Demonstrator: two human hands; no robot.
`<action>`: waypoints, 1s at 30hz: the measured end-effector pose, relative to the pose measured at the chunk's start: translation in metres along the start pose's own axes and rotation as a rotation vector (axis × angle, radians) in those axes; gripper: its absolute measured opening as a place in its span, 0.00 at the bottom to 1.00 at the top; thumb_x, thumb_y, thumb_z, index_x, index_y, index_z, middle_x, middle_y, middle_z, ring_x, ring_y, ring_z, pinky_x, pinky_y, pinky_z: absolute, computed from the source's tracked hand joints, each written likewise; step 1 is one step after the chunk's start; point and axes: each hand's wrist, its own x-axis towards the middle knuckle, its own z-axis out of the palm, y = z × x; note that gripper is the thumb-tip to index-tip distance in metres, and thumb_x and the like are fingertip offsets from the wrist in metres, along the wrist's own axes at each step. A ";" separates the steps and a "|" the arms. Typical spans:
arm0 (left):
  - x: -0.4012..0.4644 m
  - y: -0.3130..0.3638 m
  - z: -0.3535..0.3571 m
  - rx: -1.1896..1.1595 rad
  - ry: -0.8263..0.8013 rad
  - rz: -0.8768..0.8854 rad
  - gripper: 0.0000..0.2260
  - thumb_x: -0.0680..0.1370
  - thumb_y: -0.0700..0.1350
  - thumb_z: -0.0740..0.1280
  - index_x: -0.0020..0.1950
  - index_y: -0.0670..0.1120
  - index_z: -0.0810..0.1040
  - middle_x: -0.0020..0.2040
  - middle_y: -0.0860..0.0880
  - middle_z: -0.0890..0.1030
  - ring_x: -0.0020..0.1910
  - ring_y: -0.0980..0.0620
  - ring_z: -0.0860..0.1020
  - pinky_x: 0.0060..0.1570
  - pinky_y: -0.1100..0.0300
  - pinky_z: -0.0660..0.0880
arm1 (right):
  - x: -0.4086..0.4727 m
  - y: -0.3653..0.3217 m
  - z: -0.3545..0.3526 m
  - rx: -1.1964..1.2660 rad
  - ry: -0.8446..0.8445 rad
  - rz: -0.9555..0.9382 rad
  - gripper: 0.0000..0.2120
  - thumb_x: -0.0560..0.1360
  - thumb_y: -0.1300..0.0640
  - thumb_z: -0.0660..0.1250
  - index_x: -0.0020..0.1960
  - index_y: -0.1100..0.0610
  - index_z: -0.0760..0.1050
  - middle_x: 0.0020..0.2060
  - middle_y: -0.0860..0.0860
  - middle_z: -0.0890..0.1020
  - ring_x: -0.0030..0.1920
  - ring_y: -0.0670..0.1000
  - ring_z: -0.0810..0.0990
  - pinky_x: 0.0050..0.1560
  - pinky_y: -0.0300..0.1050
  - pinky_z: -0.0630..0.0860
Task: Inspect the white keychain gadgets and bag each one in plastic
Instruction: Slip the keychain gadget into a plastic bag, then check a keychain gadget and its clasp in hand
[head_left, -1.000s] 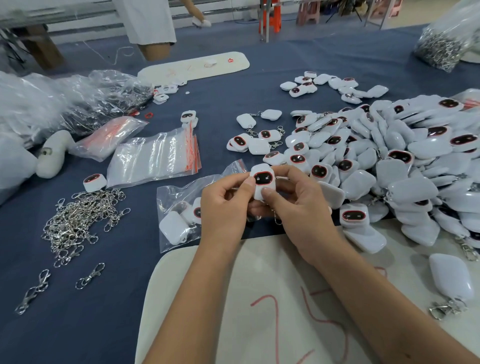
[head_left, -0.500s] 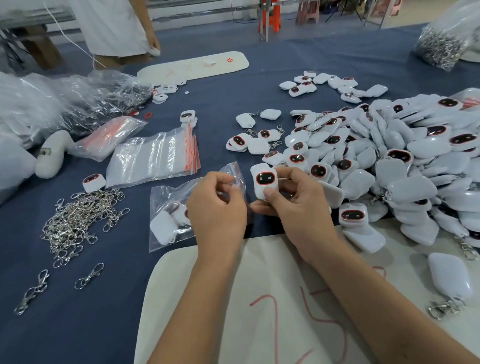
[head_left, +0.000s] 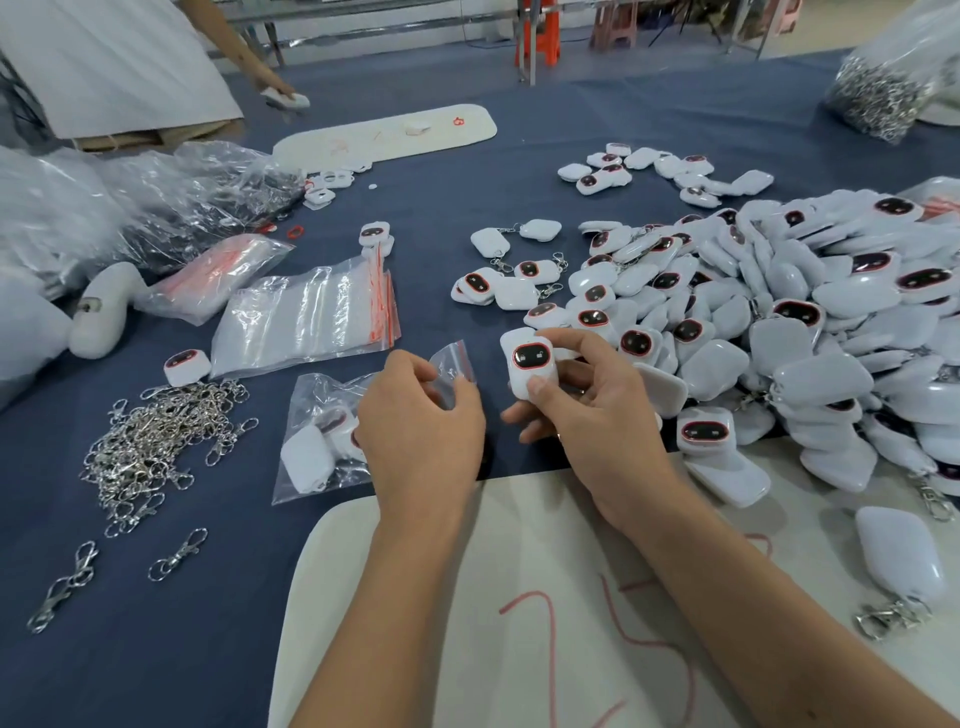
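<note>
Right hand (head_left: 597, 410) pinching gadget (head_left: 531, 364) upright over bench (head_left: 467, 208); left hand (head_left: 421, 431) fingers (head_left: 415, 371) curled around small bag (head_left: 453, 366). Best to spread bag mouth wide, then slide gadget in, narrow end first.

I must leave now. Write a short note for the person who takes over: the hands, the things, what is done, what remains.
Left hand pinches a small plastic bag by its mouth.
Right hand has its grip on one white gadget, screen up, not yet bagged.
Done: a bag with gadgets inside lies left of the hands.
Left: the big gadget pile on the right; spare bags lie behind.
</note>
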 end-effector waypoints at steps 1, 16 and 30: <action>0.000 0.000 0.000 -0.007 -0.002 -0.002 0.06 0.75 0.47 0.71 0.45 0.51 0.74 0.39 0.55 0.79 0.43 0.51 0.79 0.52 0.45 0.78 | 0.000 0.000 0.000 -0.011 -0.001 -0.004 0.15 0.80 0.70 0.66 0.60 0.53 0.76 0.43 0.54 0.85 0.36 0.54 0.86 0.34 0.41 0.79; 0.003 -0.004 0.005 0.113 -0.181 0.101 0.07 0.73 0.43 0.71 0.37 0.51 0.78 0.32 0.56 0.79 0.36 0.59 0.77 0.40 0.58 0.72 | -0.001 0.004 0.000 -0.126 0.069 -0.038 0.21 0.77 0.66 0.72 0.61 0.45 0.71 0.45 0.49 0.85 0.32 0.49 0.83 0.33 0.42 0.76; 0.005 0.001 -0.004 -0.431 -0.352 0.054 0.10 0.72 0.30 0.69 0.42 0.44 0.85 0.33 0.47 0.82 0.31 0.52 0.79 0.33 0.58 0.76 | -0.001 0.000 0.001 -0.090 -0.048 -0.061 0.03 0.85 0.63 0.62 0.56 0.59 0.74 0.46 0.52 0.87 0.32 0.53 0.84 0.26 0.45 0.77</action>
